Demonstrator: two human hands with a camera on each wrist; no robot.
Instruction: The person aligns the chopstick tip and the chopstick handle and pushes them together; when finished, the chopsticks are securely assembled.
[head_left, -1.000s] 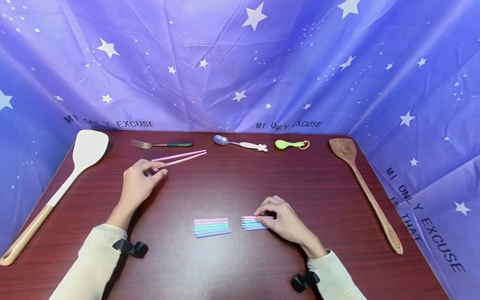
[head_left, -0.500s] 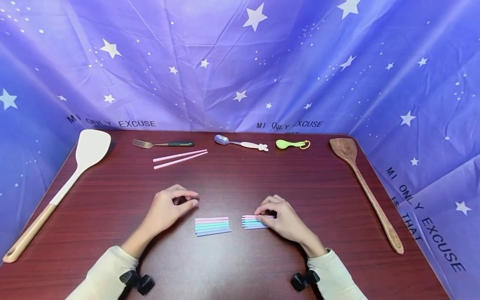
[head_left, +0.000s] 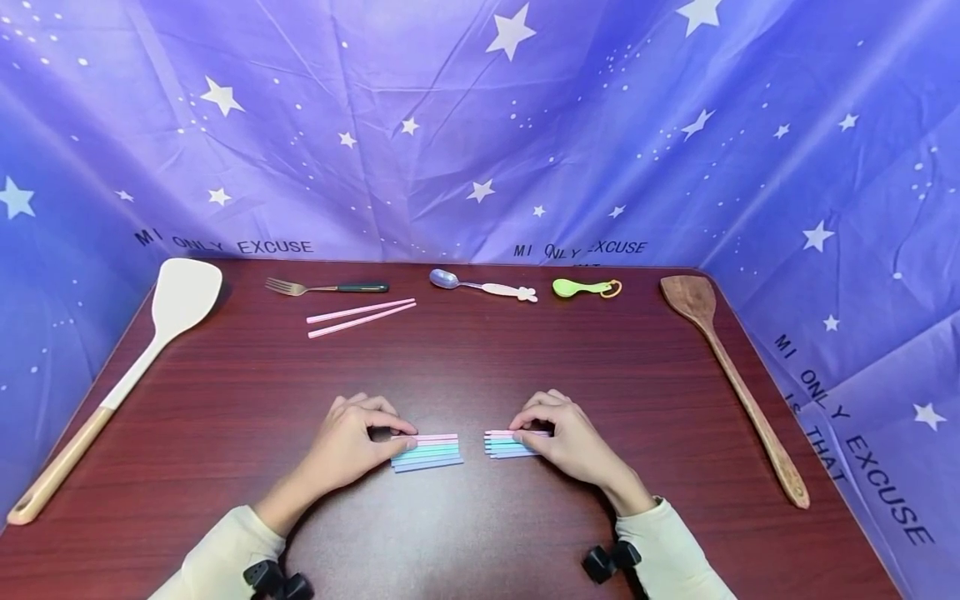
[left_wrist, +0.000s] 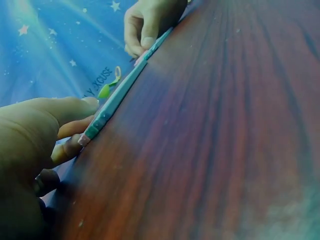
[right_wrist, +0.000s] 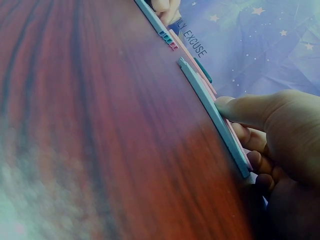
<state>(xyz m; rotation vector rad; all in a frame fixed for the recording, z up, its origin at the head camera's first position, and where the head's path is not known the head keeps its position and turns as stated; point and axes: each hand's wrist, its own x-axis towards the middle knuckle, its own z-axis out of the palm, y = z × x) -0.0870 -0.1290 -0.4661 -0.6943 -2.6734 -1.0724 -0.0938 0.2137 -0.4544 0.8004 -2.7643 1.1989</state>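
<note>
Two small sets of short pastel sticks, pink through green to blue, lie side by side with a gap between them. My left hand [head_left: 352, 442] is at the outer end of the left set [head_left: 431, 461], its thumb and forefinger at a pink stick; whether they grip it cannot be made out. My right hand [head_left: 566, 437] pinches a pink stick [right_wrist: 231, 127] at the far edge of the right set [head_left: 498, 447], covering that set's outer end. Beyond my left hand, two long pink chopsticks [head_left: 360, 318] lie on the table [head_left: 465, 358].
Along the back lie a fork [head_left: 326, 288], a spoon with a white handle [head_left: 483, 288] and a small green spoon [head_left: 581, 288]. A white spatula [head_left: 180, 300] lies at the left edge, a wooden spatula [head_left: 738, 383] at the right. A purple star curtain [head_left: 420, 183] encloses the table.
My left hand has let go of the pink chopsticks at the back, leaving them on the table, and come down right to the left set of sticks. The right hand has stayed in place.
</note>
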